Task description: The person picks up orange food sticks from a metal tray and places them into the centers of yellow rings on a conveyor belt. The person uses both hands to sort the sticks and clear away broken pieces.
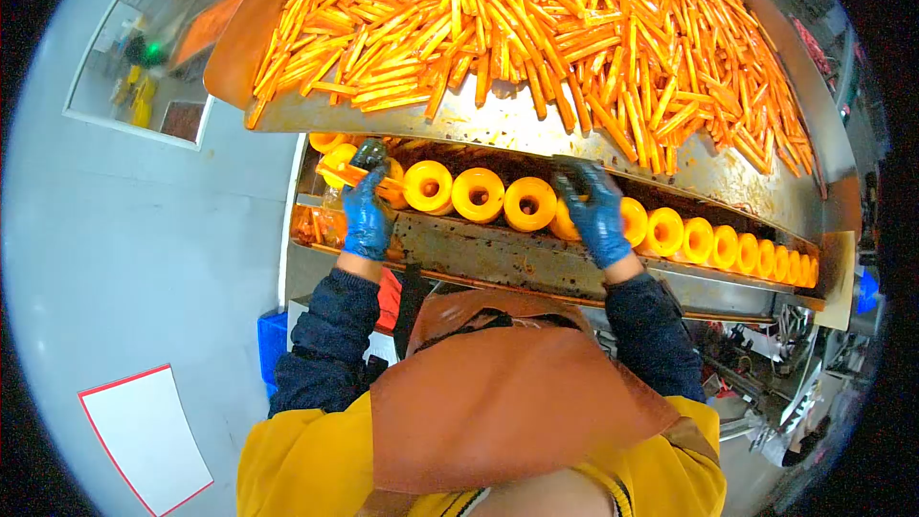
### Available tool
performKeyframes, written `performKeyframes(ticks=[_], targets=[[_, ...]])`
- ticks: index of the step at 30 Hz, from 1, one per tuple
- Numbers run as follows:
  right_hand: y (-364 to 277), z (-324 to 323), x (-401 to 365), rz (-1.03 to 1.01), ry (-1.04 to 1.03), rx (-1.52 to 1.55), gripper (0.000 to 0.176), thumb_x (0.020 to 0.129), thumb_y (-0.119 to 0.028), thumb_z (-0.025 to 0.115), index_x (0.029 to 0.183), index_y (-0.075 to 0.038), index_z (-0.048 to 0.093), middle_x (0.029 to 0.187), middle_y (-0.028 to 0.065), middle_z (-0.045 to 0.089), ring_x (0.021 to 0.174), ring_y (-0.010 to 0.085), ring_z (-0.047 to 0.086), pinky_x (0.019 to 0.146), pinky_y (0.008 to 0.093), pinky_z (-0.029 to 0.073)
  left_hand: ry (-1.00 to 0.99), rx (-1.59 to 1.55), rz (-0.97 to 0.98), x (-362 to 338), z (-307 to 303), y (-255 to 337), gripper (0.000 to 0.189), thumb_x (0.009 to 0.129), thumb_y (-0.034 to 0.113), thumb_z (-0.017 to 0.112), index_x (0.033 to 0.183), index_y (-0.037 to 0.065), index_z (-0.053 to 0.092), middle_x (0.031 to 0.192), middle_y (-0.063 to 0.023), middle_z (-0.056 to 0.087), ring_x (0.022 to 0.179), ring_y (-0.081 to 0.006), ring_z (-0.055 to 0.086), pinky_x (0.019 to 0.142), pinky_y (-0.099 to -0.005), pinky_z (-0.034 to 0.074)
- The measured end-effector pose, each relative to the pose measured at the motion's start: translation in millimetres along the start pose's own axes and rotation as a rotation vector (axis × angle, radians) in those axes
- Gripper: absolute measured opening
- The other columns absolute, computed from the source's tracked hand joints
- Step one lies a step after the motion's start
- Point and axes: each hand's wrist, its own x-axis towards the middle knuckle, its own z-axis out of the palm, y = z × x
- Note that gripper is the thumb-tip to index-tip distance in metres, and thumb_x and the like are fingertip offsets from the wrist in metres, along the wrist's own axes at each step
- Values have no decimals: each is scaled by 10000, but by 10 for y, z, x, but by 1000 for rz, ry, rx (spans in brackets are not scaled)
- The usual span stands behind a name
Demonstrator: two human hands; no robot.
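Note:
My left hand [367, 215], in a blue glove with dark fingertips, is closed around a few glossy orange sticks [342, 172] at the left end of a row of yellow funnels. The sticks lie across the funnel mouths there. My right hand [595, 214], also in a blue glove, reaches over the row farther right, fingers stretched toward the tray's lower edge; I see nothing in it, though its fingertips are slightly blurred. Between the hands, several round yellow funnels [478, 195] stand with their holes facing up. Above them, a sloping metal tray [383, 118] bears a large heap of orange sticks [536, 29].
A stained metal ledge [479, 247] runs below the funnels, close to my apron [507, 402]. The yellow row [728, 247] continues to the far right. A pale wall [144, 258] with a window stands at left. A blue crate [272, 345] sits low beside it. Machine parts [766, 364] lie lower right.

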Motion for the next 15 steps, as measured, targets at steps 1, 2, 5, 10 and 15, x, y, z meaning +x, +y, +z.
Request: performKeyframes(ticks=[1,2,5,10,15], targets=[[17,-138,-7,38,29,62,244,800,-112,671,1035,-49,653,972,139,645,843,270,628,765,335,503,22,36,51,42,-51,-6,281,746,21,640,1024,42,605,948,-27,619,846,-159,598,733,-301,489],[70,-255,-26,20,82,18,223,799,-88,667,1018,-43,658,955,131,648,834,256,626,758,327,501,-45,304,329,124,-272,-195,319,755,20,629,1071,35,592,995,-35,615,876,-162,590,776,-296,476],[415,-536,-170,51,204,-98,191,802,-66,663,989,-33,667,934,122,657,836,242,624,771,329,495,28,140,222,282,-229,-187,360,763,17,616,1121,25,579,1047,-44,606,926,-165,572,839,-293,448],[906,-1004,-311,105,276,-130,202,838,-54,630,1035,-10,648,1010,113,660,910,202,615,849,311,466,-37,445,205,131,-209,-100,363,805,26,562,1167,-2,557,1140,-81,592,1062,-188,536,945,-315,410],[952,-1382,-166,157,384,-79,200,884,-56,568,1059,15,632,1063,98,652,957,163,596,886,291,449,17,140,236,236,-163,-26,347,812,13,612,1157,-4,572,1113,-77,606,1010,-176,559,914,-302,424]])
